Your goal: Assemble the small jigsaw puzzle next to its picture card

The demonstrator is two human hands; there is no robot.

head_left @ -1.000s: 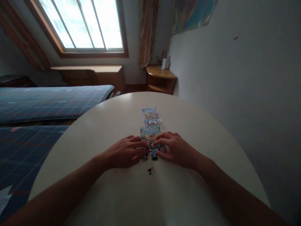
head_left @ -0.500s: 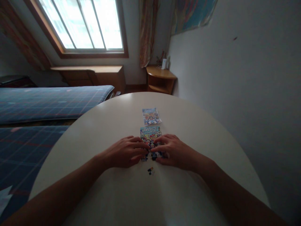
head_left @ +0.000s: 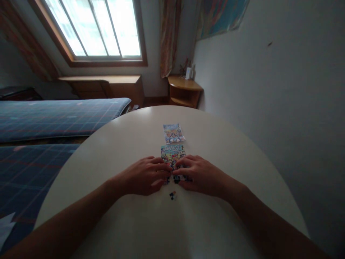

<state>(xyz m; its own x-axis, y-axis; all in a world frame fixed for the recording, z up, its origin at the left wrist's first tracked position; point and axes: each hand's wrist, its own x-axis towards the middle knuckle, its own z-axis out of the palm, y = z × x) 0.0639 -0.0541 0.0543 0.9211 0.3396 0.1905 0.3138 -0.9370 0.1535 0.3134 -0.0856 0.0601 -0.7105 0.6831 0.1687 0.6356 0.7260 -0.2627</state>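
Observation:
A small colourful jigsaw puzzle (head_left: pixel 172 153) lies partly put together on a round white table (head_left: pixel 129 140). My left hand (head_left: pixel 142 176) and my right hand (head_left: pixel 202 174) meet over its near edge. The fingers of both hands are curled and pressed on the lower pieces, with the thumbs below them, so that part of the puzzle is hidden. One dark loose piece (head_left: pixel 173 195) lies on the table just nearer to me, between my wrists. Beyond the puzzle lies a small picture card (head_left: pixel 173 133).
A blue checked bed (head_left: pixel 54 115) runs along the table's left side. A wooden desk (head_left: pixel 107 84) stands under the window, and a corner shelf (head_left: pixel 184 90) at the back. A grey wall (head_left: pixel 269 90) is close on the right.
My right hand has slid a little left and its fingers now cover the blue piece that showed at the puzzle's lower edge. The left hand has barely moved.

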